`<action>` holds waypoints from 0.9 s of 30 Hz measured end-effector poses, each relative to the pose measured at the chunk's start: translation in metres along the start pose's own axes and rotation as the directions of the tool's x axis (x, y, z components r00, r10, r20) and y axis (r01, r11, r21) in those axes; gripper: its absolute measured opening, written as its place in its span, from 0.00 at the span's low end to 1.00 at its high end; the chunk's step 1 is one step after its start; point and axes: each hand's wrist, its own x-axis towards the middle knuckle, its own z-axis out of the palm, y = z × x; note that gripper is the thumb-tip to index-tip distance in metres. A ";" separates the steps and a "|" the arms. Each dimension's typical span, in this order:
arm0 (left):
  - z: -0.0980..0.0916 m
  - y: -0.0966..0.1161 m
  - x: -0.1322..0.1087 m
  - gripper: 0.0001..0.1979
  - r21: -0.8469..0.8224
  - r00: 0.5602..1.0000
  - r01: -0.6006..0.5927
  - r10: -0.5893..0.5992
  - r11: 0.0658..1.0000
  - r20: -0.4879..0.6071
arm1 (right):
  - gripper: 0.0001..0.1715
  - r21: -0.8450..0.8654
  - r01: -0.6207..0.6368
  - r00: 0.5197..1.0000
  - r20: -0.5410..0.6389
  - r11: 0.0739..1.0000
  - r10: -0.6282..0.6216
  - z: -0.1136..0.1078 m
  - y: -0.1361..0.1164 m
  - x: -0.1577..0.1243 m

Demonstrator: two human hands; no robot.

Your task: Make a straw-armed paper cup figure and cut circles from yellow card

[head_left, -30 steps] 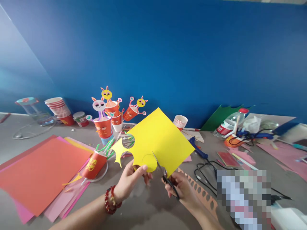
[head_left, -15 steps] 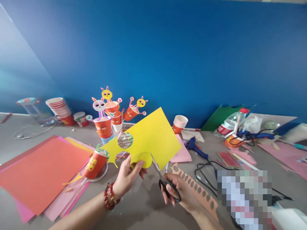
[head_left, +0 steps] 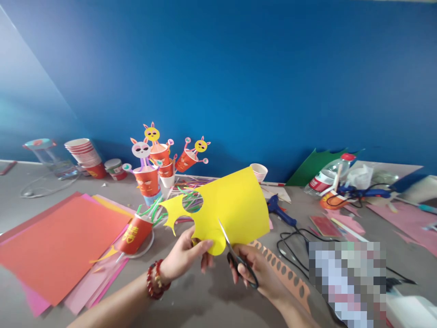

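Note:
My left hand (head_left: 187, 253), with a red bead bracelet at the wrist, pinches the lower edge of a yellow paper sheet (head_left: 235, 205) by a rounded, partly cut disc (head_left: 217, 243). The sheet has a round hole and scalloped cut-outs on its left side. In my right hand (head_left: 254, 269) are black-handled scissors (head_left: 241, 264). Their blades lie against the paper just right of the disc, pointing up and left. The lower blade is hidden by the paper.
Left: red and pink paper sheets (head_left: 64, 246) and a tipped red cup (head_left: 136, 234). Behind stand cup figures (head_left: 146, 180) and stacked cups (head_left: 83, 155). Right: a blue glue gun (head_left: 282, 212) with black cable, an orange punched strip (head_left: 290, 273), a bottle (head_left: 329, 175) and a blurred patch.
The yellow sheet has turned and shifted right and slightly down, its right side now bending. The scissor blades have closed up more and tilt further left around the disc's edge.

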 end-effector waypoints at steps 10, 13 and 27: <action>0.000 0.002 0.000 0.16 -0.065 1.000 0.028 -0.027 0.998 0.005 | 0.38 -0.011 0.019 1.000 0.007 1.000 -0.019 0.000 -0.002 0.001; 0.000 0.002 -0.001 0.15 -0.070 1.000 0.030 -0.029 0.997 0.006 | 0.38 -0.032 0.029 1.000 0.000 0.999 -0.029 0.000 -0.003 0.001; -0.001 0.001 0.000 0.16 -0.043 0.999 0.033 -0.033 0.999 -0.001 | 0.37 0.004 0.011 1.000 -0.027 1.000 -0.011 0.000 -0.005 0.003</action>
